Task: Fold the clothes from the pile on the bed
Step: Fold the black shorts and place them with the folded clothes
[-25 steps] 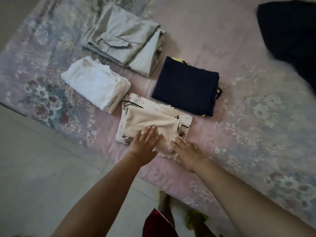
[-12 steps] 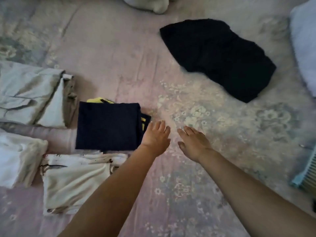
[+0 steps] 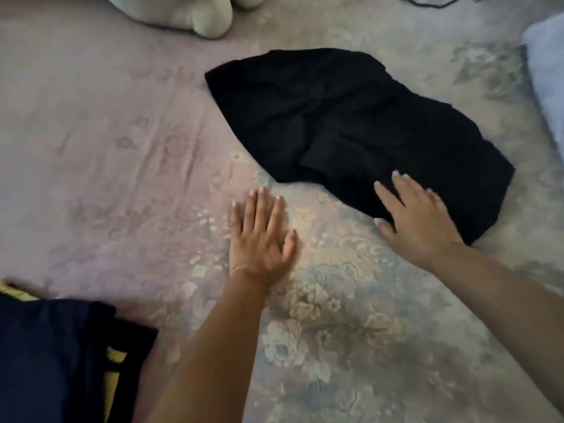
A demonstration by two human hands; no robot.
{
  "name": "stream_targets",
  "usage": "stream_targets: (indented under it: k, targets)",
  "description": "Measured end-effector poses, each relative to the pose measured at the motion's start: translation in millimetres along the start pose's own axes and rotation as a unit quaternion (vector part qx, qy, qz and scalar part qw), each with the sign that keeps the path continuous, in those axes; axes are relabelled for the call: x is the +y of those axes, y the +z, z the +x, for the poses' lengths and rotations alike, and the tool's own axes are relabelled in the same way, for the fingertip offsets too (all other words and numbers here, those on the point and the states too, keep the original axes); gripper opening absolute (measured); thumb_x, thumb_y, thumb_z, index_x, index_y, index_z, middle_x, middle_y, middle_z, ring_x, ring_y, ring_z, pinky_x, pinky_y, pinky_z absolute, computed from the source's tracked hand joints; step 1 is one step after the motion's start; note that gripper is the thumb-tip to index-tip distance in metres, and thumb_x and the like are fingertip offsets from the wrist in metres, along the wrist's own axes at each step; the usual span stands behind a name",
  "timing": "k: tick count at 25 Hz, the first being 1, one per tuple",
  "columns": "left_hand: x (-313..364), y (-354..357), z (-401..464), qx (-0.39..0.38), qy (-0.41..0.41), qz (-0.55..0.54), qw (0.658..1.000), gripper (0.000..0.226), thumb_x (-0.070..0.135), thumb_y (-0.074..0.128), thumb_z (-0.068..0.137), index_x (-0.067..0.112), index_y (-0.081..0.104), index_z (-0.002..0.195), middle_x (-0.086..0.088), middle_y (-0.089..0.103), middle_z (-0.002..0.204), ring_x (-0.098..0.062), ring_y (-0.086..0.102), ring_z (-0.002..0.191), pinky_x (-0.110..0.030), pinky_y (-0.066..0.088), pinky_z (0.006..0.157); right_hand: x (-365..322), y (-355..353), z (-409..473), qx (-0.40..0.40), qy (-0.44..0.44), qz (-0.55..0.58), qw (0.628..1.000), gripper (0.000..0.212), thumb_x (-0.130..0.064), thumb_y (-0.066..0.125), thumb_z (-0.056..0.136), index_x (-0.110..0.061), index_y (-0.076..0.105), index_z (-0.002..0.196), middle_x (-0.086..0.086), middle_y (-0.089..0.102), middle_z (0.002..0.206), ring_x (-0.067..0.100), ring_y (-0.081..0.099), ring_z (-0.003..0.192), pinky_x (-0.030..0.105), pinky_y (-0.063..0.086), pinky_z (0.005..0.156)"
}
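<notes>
Nearest me, at the bed's near-left corner of the view, sits the folded navy garment (image 3: 58,358) with a yellow trim showing at its edge; it looks finished, so I judge it wants no more handling. Beyond it my left hand (image 3: 259,236) is flat, fingers straight and slightly spread, over the floral bedsheet (image 3: 329,331), holding nothing; whether the palm actually presses the sheet I cannot tell. It lies near the rumpled black garment (image 3: 351,129) but apart from its near-left edge. My right hand (image 3: 418,218) is spread too, fingers straight, lying over the near-right end of that black cloth and gripping nothing yet. The garment lies unfolded and creased toward the middle of the bed, running from its far-left tip to its near-right end. The step, as I judge it, is to take this piece up for folding. To do that well I would close my right fingers on the near edge, bring my left across to the near-left edge, and draw the cloth toward me onto the bare sheet, then smooth out the central bunching before the first fold. Farther off, a pale stuffed toy (image 3: 195,13) rests at the far edge and a light blue pillow (image 3: 546,74) at the right edge.
</notes>
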State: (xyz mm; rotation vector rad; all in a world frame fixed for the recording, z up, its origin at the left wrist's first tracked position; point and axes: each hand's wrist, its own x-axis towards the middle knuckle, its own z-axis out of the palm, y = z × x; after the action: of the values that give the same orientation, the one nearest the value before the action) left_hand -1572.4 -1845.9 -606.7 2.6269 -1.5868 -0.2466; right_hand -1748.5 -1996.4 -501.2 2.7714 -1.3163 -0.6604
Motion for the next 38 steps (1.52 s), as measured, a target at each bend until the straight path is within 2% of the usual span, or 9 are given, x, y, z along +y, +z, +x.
stream_targets:
  k: [7, 13, 19, 22, 24, 27, 30, 34, 38]
  targets:
    - [-4.5, 9.1, 5.3, 0.025, 0.014, -0.018, 0.999, 0.067, 0.045, 0.034, 0.085, 0.015, 0.035, 0.146, -0.013, 0.02, 0.156, -0.027, 0.013, 0.145, -0.056, 0.012, 0.114, 32.8, 21.7, 78.3, -0.217, 0.117, 0.132, 0.96, 0.076, -0.054, 0.037, 0.095, -0.042, -0.02, 0.145, 0.0, -0.032, 0.153, 0.027, -0.022, 0.143, 0.062, 0.001, 0.111]
    - [-5.5, 8.0, 8.2, 0.047, 0.018, -0.022, 0.998, 0.066, 0.044, 0.031, 0.085, 0.014, 0.037, 0.145, -0.013, 0.024, 0.154, -0.027, 0.017, 0.144, -0.055, 0.01, 0.115, 38.4, 31.9, 61.4, -0.166, 0.056, 0.123, 0.977, 0.055, -0.016, 0.023, 0.103, -0.037, 0.001, 0.15, -0.005, -0.01, 0.159, 0.024, -0.01, 0.146, 0.059, 0.009, 0.113]
    - [-3.9, -5.1, -4.7, 0.092, 0.004, -0.035, 0.995, 0.069, 0.041, 0.036, 0.085, -0.006, 0.039, 0.136, -0.028, 0.039, 0.142, -0.038, 0.03, 0.136, -0.056, 0.017, 0.112, -16.1, 85.3, -83.6, -0.152, -0.006, 0.069, 0.986, 0.052, -0.041, 0.016, 0.099, -0.036, 0.008, 0.15, 0.003, 0.0, 0.16, 0.028, -0.006, 0.146, 0.06, 0.01, 0.111]
    - [9.0, -12.2, -60.4, 0.229, 0.115, 0.009, 0.967, 0.07, 0.024, 0.056, 0.083, -0.001, 0.029, 0.142, -0.027, 0.036, 0.142, -0.039, 0.031, 0.135, -0.057, 0.023, 0.111, -50.2, 122.2, -175.8, -0.089, -0.047, 0.084, 0.991, 0.072, -0.044, 0.076, 0.061, -0.034, 0.05, 0.127, 0.008, 0.058, 0.131, 0.033, 0.043, 0.13, 0.065, 0.042, 0.088]
    - [25.8, -17.4, -103.6, 0.259, 0.258, 0.026, 0.93, 0.061, 0.007, 0.046, 0.089, 0.014, 0.027, 0.147, -0.02, 0.034, 0.145, -0.035, 0.034, 0.135, -0.057, 0.027, 0.109, -68.5, 150.3, -237.4, -0.087, -0.057, 0.107, 0.989, 0.076, -0.036, 0.084, 0.047, -0.035, 0.054, 0.118, 0.005, 0.062, 0.124, 0.034, 0.033, 0.134, 0.061, 0.028, 0.102]
    - [49.0, -51.1, -140.9, 0.029, 0.382, 0.13, 0.914, 0.059, 0.001, 0.03, 0.092, 0.019, 0.024, 0.148, -0.016, 0.024, 0.153, -0.034, 0.022, 0.141, -0.055, 0.017, 0.113, -81.7, 156.7, -311.2, -0.035, -0.113, 0.097, 0.988, 0.039, -0.039, 0.045, 0.071, -0.042, 0.057, 0.108, -0.005, 0.067, 0.114, 0.025, 0.029, 0.136, 0.049, 0.001, 0.113]
    - [60.0, -65.2, -177.9, -0.264, 0.322, 0.211, 0.884, 0.047, 0.01, 0.035, 0.097, 0.011, 0.028, 0.144, -0.02, 0.026, 0.149, -0.039, 0.02, 0.138, -0.052, 0.023, 0.109, -70.1, 155.6, -349.4, -0.03, -0.144, 0.116, 0.982, 0.027, -0.042, 0.031, 0.086, -0.043, 0.054, 0.1, -0.016, 0.073, 0.089, 0.008, 0.054, 0.114, 0.039, 0.016, 0.109]
    - [63.5, -74.9, -241.1, -0.296, 0.312, 0.131, 0.893, 0.054, 0.006, 0.044, 0.092, 0.009, 0.026, 0.143, -0.016, 0.035, 0.136, -0.036, 0.032, 0.124, -0.043, 0.037, 0.092, -55.5, 117.6, -326.7, 0.068, -0.088, 0.178, 0.978, 0.055, -0.047, 0.017, 0.1, -0.027, 0.069, 0.104, -0.008, 0.071, 0.092, 0.012, 0.068, 0.083, 0.025, 0.05, 0.071]
    - [39.6, -79.9, -260.1, -0.316, 0.361, 0.098, 0.872, 0.069, 0.027, 0.04, 0.092, 0.019, 0.005, 0.151, -0.013, 0.019, 0.151, -0.033, 0.024, 0.135, -0.041, 0.032, 0.103, -55.8, 76.5, -264.7, 0.067, -0.059, 0.156, 0.984, 0.042, -0.03, 0.034, 0.097, -0.011, 0.059, 0.126, 0.013, 0.055, 0.132, 0.029, 0.055, 0.12, 0.042, 0.049, 0.088]
